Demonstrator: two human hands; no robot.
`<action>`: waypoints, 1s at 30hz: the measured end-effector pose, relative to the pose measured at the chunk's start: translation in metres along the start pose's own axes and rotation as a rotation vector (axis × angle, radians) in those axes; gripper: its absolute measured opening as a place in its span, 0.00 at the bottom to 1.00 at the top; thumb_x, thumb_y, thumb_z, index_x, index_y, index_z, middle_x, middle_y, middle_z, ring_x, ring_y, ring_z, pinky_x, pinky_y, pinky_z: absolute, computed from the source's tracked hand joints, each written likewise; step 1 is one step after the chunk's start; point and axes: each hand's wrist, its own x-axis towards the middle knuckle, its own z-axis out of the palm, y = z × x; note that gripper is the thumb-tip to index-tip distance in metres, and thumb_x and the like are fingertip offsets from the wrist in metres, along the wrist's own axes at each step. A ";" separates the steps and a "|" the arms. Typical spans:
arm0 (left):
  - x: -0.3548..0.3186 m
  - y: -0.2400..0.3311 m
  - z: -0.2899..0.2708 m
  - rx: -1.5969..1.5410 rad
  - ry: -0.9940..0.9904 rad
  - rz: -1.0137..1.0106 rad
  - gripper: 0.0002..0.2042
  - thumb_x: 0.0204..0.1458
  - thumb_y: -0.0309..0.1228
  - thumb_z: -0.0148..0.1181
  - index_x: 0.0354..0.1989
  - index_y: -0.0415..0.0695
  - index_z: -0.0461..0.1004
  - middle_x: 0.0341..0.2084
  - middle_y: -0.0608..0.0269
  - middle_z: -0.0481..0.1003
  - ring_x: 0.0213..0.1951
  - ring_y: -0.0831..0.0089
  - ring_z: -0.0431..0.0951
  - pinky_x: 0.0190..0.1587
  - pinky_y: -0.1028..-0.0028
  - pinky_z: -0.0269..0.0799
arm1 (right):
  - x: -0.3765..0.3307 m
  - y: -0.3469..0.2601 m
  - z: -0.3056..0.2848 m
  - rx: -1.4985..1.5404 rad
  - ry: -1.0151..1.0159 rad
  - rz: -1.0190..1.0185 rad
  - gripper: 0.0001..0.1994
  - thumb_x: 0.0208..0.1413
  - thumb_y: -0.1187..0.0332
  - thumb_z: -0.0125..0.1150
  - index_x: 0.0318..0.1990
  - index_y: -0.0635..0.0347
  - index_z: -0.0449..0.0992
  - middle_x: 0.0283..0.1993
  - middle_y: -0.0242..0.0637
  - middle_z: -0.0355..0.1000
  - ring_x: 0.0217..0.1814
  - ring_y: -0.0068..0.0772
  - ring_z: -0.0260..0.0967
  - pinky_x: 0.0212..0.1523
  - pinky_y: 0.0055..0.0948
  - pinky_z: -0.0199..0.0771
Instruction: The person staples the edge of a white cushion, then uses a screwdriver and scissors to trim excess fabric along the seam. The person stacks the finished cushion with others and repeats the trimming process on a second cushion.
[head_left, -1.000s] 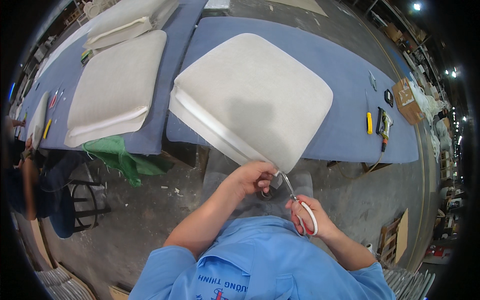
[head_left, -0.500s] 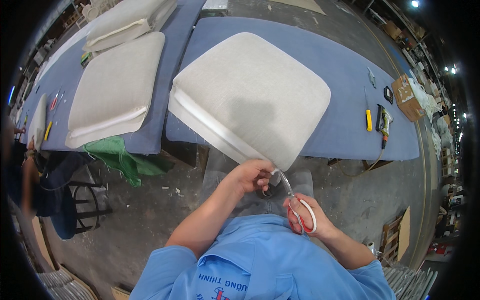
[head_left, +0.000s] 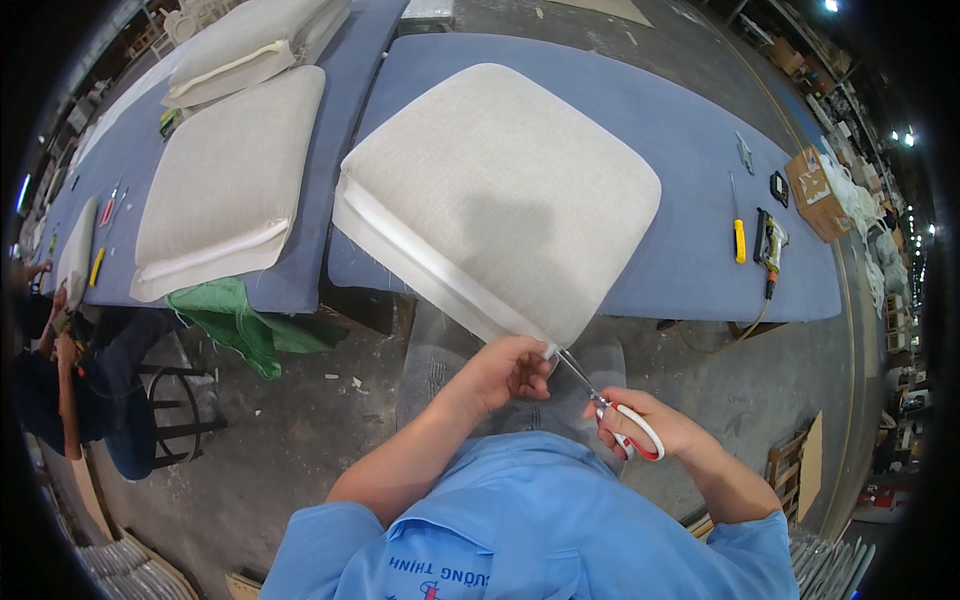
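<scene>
A light grey, fabric-covered cushion (head_left: 500, 190) lies on the blue table, its near corner jutting over the front edge. White padding shows along its lower left side, beside a loose fabric flap (head_left: 425, 270). My left hand (head_left: 510, 372) pinches the flap's end at that near corner. Scissors (head_left: 640, 435) with white and red handles are in my right hand (head_left: 640, 420), fingers wrapped round the grips. Their blades point up and left and meet the fabric corner just beside my left fingertips.
On the blue table (head_left: 690, 220) to the right lie a yellow-handled screwdriver (head_left: 739, 240), an air staple gun (head_left: 768, 240) with a hose and a cardboard box (head_left: 818, 195). More cushions (head_left: 225, 180) occupy the left table, a green cloth (head_left: 235, 315) hanging below. A person (head_left: 90, 370) works at far left.
My right hand and the scissors have shifted slightly right and down, the handles turning. My left hand has moved a little down. The cushion has slid slightly left.
</scene>
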 end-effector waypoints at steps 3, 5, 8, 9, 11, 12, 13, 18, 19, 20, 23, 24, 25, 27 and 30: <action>-0.009 -0.002 0.027 0.017 0.103 0.020 0.15 0.63 0.41 0.67 0.46 0.41 0.78 0.35 0.61 0.82 0.29 0.72 0.82 0.41 0.66 0.84 | -0.004 0.003 -0.010 0.024 0.003 -0.018 0.18 0.75 0.55 0.50 0.55 0.61 0.72 0.28 0.30 0.71 0.26 0.22 0.69 0.27 0.25 0.68; -0.008 -0.006 0.035 0.060 0.175 0.056 0.13 0.62 0.38 0.68 0.45 0.41 0.78 0.35 0.62 0.82 0.29 0.73 0.83 0.42 0.66 0.84 | -0.004 0.003 -0.013 0.046 -0.001 -0.044 0.19 0.75 0.53 0.51 0.54 0.62 0.72 0.28 0.31 0.71 0.26 0.22 0.69 0.27 0.25 0.68; -0.004 -0.009 0.032 0.125 0.212 0.117 0.10 0.63 0.35 0.67 0.43 0.41 0.78 0.33 0.63 0.82 0.29 0.73 0.83 0.43 0.66 0.84 | -0.007 0.006 -0.013 0.071 0.006 -0.083 0.23 0.73 0.47 0.54 0.54 0.62 0.72 0.28 0.31 0.71 0.25 0.23 0.69 0.27 0.25 0.69; -0.003 -0.010 0.030 0.147 0.212 0.138 0.09 0.63 0.34 0.67 0.42 0.41 0.79 0.33 0.64 0.81 0.29 0.73 0.83 0.44 0.66 0.84 | -0.008 0.007 -0.013 0.074 0.007 -0.091 0.24 0.73 0.46 0.54 0.54 0.62 0.72 0.28 0.31 0.71 0.25 0.22 0.69 0.27 0.26 0.69; -0.001 -0.012 0.019 0.079 0.116 0.154 0.08 0.64 0.34 0.66 0.39 0.41 0.79 0.31 0.65 0.80 0.29 0.72 0.83 0.45 0.66 0.84 | -0.010 0.011 -0.012 0.081 0.009 -0.101 0.25 0.72 0.46 0.54 0.54 0.62 0.71 0.28 0.31 0.71 0.25 0.22 0.69 0.27 0.26 0.69; 0.000 -0.012 0.013 0.045 0.068 0.162 0.08 0.64 0.33 0.65 0.38 0.41 0.79 0.30 0.65 0.80 0.29 0.72 0.83 0.45 0.66 0.84 | -0.010 0.013 -0.012 0.081 0.006 -0.104 0.24 0.72 0.46 0.54 0.54 0.62 0.72 0.28 0.31 0.71 0.25 0.22 0.69 0.27 0.25 0.69; 0.001 -0.010 0.008 0.022 0.008 0.144 0.08 0.65 0.33 0.64 0.37 0.42 0.79 0.30 0.65 0.79 0.29 0.72 0.83 0.46 0.65 0.84 | -0.010 0.012 -0.011 0.075 0.002 -0.109 0.24 0.73 0.46 0.54 0.54 0.62 0.72 0.28 0.31 0.71 0.25 0.22 0.69 0.27 0.25 0.69; 0.002 -0.005 -0.002 -0.061 -0.168 0.082 0.10 0.67 0.33 0.59 0.33 0.43 0.78 0.27 0.67 0.77 0.29 0.71 0.84 0.47 0.62 0.84 | -0.004 0.004 -0.017 0.005 -0.073 -0.031 0.18 0.73 0.54 0.53 0.55 0.61 0.72 0.28 0.28 0.70 0.25 0.21 0.69 0.26 0.24 0.68; 0.002 -0.005 -0.001 -0.067 -0.155 0.071 0.10 0.67 0.33 0.59 0.33 0.43 0.77 0.27 0.67 0.77 0.29 0.71 0.84 0.46 0.62 0.85 | -0.002 0.003 -0.021 -0.013 -0.095 -0.020 0.19 0.73 0.53 0.54 0.55 0.61 0.72 0.28 0.28 0.70 0.25 0.21 0.69 0.25 0.23 0.68; 0.001 -0.006 -0.001 -0.074 -0.142 0.062 0.10 0.67 0.33 0.59 0.33 0.43 0.77 0.26 0.67 0.77 0.29 0.71 0.84 0.46 0.62 0.85 | 0.001 0.000 -0.025 -0.035 -0.109 0.025 0.19 0.72 0.52 0.54 0.55 0.61 0.72 0.28 0.28 0.70 0.25 0.20 0.69 0.25 0.23 0.68; -0.003 -0.007 0.002 -0.083 -0.080 0.062 0.10 0.66 0.33 0.59 0.33 0.43 0.77 0.26 0.67 0.77 0.28 0.71 0.83 0.45 0.63 0.85 | 0.011 -0.021 -0.039 -0.101 -0.144 0.156 0.18 0.70 0.58 0.57 0.55 0.63 0.72 0.28 0.28 0.71 0.26 0.21 0.70 0.28 0.23 0.70; -0.004 -0.008 0.004 -0.084 -0.055 0.067 0.10 0.66 0.33 0.59 0.33 0.43 0.77 0.26 0.67 0.76 0.28 0.71 0.83 0.44 0.64 0.85 | 0.014 -0.027 -0.043 -0.136 -0.148 0.189 0.18 0.70 0.57 0.57 0.55 0.63 0.72 0.28 0.28 0.71 0.26 0.21 0.70 0.28 0.23 0.71; -0.005 -0.009 0.006 -0.075 -0.022 0.069 0.10 0.66 0.33 0.59 0.33 0.43 0.77 0.26 0.67 0.77 0.28 0.72 0.83 0.44 0.64 0.85 | 0.017 -0.033 -0.047 -0.171 -0.150 0.223 0.18 0.70 0.57 0.56 0.55 0.63 0.72 0.28 0.28 0.71 0.26 0.21 0.70 0.28 0.23 0.71; -0.008 -0.010 0.010 -0.058 0.045 0.072 0.09 0.66 0.33 0.60 0.33 0.43 0.76 0.27 0.67 0.77 0.27 0.72 0.82 0.43 0.64 0.85 | 0.023 -0.045 -0.055 -0.241 -0.180 0.261 0.20 0.71 0.54 0.56 0.56 0.63 0.72 0.28 0.28 0.71 0.27 0.20 0.71 0.28 0.23 0.71; -0.010 -0.017 0.016 -0.102 0.100 0.104 0.08 0.63 0.33 0.64 0.37 0.42 0.77 0.28 0.67 0.77 0.27 0.72 0.82 0.38 0.67 0.85 | 0.032 -0.057 -0.066 -0.325 -0.242 0.291 0.21 0.72 0.52 0.55 0.55 0.63 0.73 0.28 0.28 0.71 0.28 0.19 0.70 0.29 0.24 0.72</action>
